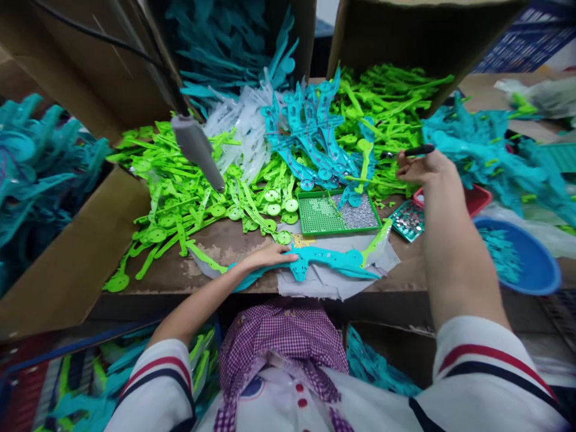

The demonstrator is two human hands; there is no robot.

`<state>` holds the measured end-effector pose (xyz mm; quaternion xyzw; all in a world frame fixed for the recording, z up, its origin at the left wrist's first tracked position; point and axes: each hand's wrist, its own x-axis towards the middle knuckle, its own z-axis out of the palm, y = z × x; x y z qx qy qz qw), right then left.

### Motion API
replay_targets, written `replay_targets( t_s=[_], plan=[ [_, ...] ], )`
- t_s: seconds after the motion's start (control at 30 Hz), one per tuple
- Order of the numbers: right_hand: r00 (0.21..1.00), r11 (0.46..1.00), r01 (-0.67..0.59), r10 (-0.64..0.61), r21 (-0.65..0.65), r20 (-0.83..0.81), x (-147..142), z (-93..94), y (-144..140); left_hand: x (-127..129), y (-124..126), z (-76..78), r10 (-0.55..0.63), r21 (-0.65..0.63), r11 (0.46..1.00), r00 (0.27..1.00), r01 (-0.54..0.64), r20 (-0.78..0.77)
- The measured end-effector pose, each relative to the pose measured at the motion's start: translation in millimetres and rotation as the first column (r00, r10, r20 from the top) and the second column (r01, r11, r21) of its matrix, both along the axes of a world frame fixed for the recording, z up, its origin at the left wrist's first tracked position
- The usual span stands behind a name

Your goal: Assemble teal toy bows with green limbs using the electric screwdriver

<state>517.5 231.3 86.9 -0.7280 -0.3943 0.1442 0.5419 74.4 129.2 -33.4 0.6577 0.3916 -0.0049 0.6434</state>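
My left hand [272,257] grips the middle of a long turquoise plastic part [333,258], which lies on a grey cloth [342,285] near the table's front edge. Lime-green plastic arms [377,243] stick out from the part at both ends. Raised at the right, my right hand [420,168] is closed around a slim black-handled tool [418,150]; its exact kind is unclear. Left of that hand, a green tray [315,216] holds small silvery pieces in its right half. A smaller green tray [407,221] with metal pieces sits below the right hand.
Lime-green parts [180,192] are heaped at the left, with turquoise assemblies [310,132] behind the tray. A grey hanging tool [198,150] points down over the heap. To the right are a red tray [479,199] and a blue bowl [535,264]. Cardboard boxes [54,264] stand around.
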Motion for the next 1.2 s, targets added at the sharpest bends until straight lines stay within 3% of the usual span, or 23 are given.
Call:
replay_targets(
  t_s=[0.1, 0.23, 0.33, 0.4, 0.5, 0.63, 0.73, 0.83, 0.93, 1.07, 1.2],
  plan=[
    [0.933, 0.970, -0.220, 0.176, -0.108, -0.314, -12.0, 5.8, -2.4, -0.4, 1.0, 4.4, -0.050, 0.030, 0.998, 0.999, 0.049, 0.011],
    [0.794, 0.930, -0.364, 0.278, -0.056, -0.542, -36.3, 18.9, -18.9, -6.6, 1.4, 10.8, -0.145, 0.145, 0.980, 0.987, 0.134, 0.068],
    [0.698, 0.911, -0.410, 0.340, 0.037, -0.630, -53.8, 31.8, -60.1, -16.4, -6.2, 20.0, -0.146, 0.275, 0.950, 0.989, 0.147, -0.026],
    [0.693, 0.920, -0.387, 0.332, 0.058, -0.640, -63.4, 31.0, -105.9, -24.6, -16.0, 30.4, -0.097, 0.388, 0.913, 0.990, 0.128, -0.099],
    [0.781, 0.964, -0.263, 0.225, 0.020, -0.582, -76.0, 3.2, -201.3, -38.6, -33.9, 50.1, -0.017, 0.549, 0.826, 0.979, 0.129, -0.205],
    [0.797, 0.983, -0.121, 0.015, -0.135, -0.604, -105.0, -67.2, -340.4, -53.7, -53.7, 72.2, 0.083, 0.631, 0.745, 0.909, 0.215, -0.407],
    [0.755, 0.943, -0.172, -0.060, -0.286, -0.653, -137.6, -110.9, -400.6, -55.3, -61.7, 79.6, 0.123, 0.669, 0.696, 0.875, 0.261, -0.469],
    [0.735, 0.910, -0.226, -0.073, -0.346, -0.674, -157.5, -135.7, -397.8, -49.2, -65.6, 79.4, 0.117, 0.738, 0.595, 0.874, 0.319, -0.472],
    [0.746, 0.954, -0.092, -0.125, -0.287, -0.654, -153.8, -144.4, -357.8, -43.4, -67.9, 73.2, 0.085, 0.773, 0.486, 0.858, 0.408, -0.507],
    [0.721, 0.986, 0.077, -0.157, -0.147, -0.675, -148.0, -133.9, -329.0, -46.6, -72.9, 57.3, 0.003, 0.748, 0.405, 0.818, 0.525, -0.576],
    [0.785, 0.986, 0.166, -0.117, 0.025, -0.608, -171.9, -110.1, -359.6, -56.7, -84.3, 33.1, -0.080, 0.741, 0.366, 0.812, 0.563, -0.578]
  ],
)
